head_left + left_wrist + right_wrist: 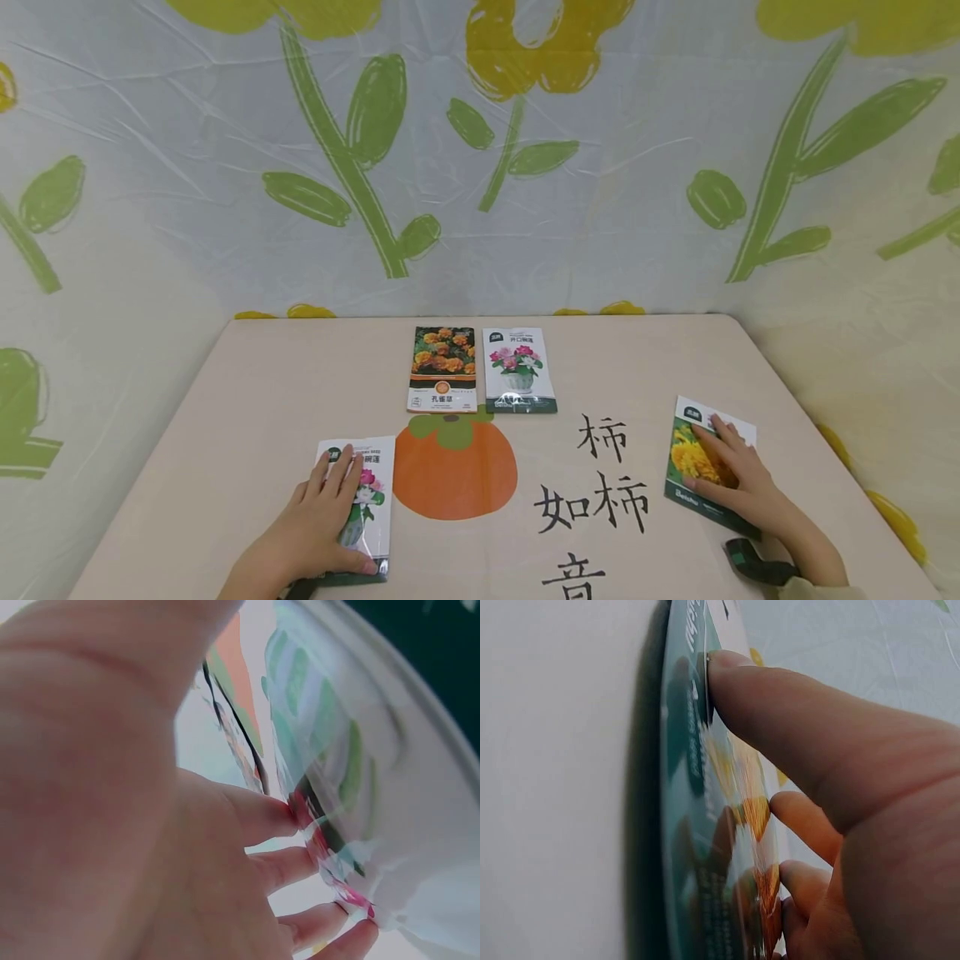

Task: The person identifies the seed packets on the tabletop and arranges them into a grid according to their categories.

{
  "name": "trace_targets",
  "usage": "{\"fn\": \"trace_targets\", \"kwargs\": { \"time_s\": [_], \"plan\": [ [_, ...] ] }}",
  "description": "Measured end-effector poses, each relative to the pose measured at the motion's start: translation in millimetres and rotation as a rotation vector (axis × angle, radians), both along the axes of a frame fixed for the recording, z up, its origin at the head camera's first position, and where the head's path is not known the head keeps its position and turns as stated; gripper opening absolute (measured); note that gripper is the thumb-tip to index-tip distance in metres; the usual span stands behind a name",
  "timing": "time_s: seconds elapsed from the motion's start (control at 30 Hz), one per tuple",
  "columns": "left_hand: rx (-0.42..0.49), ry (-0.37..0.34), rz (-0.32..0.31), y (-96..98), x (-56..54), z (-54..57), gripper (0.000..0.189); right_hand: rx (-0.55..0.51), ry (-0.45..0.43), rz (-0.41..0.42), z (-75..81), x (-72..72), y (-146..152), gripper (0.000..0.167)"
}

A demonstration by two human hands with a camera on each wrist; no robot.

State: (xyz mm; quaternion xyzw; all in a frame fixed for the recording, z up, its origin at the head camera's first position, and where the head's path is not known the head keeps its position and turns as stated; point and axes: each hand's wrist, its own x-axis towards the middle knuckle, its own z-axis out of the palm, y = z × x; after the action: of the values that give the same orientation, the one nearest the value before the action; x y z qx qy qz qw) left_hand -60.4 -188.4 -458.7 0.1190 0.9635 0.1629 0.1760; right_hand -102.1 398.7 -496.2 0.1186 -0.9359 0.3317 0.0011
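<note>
On the left of the table, my left hand (318,517) lies with extended fingers across a white seed packet (380,525) printed with pink flowers in a pot. Its fingertips touch that glossy face in the left wrist view. My right hand (742,479) rests on a seed packet with yellow flowers (686,454) at the right, tilted on the table. The right wrist view shows the thumb (780,705) and fingers touching the packet's front (697,825). At the back, an orange marigold packet (442,367) and another pink-flower packet (519,371) lie side by side.
The pale tabletop (292,375) bears a printed orange persimmon (456,475) and black characters (600,500). Behind it hangs a flower-patterned cloth (600,233), which also lines both sides. A black strap or device (757,562) is at the right wrist.
</note>
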Motion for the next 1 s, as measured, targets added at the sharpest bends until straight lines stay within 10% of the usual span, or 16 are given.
{"fn": "trace_targets", "kwargs": {
  "time_s": [1.0],
  "plan": [
    [-0.006, 0.03, -0.075, 29.3, -4.5, 0.0, 0.136, 0.004, 0.001, 0.002, 1.1, -0.4, -1, 0.079]
  ]
}}
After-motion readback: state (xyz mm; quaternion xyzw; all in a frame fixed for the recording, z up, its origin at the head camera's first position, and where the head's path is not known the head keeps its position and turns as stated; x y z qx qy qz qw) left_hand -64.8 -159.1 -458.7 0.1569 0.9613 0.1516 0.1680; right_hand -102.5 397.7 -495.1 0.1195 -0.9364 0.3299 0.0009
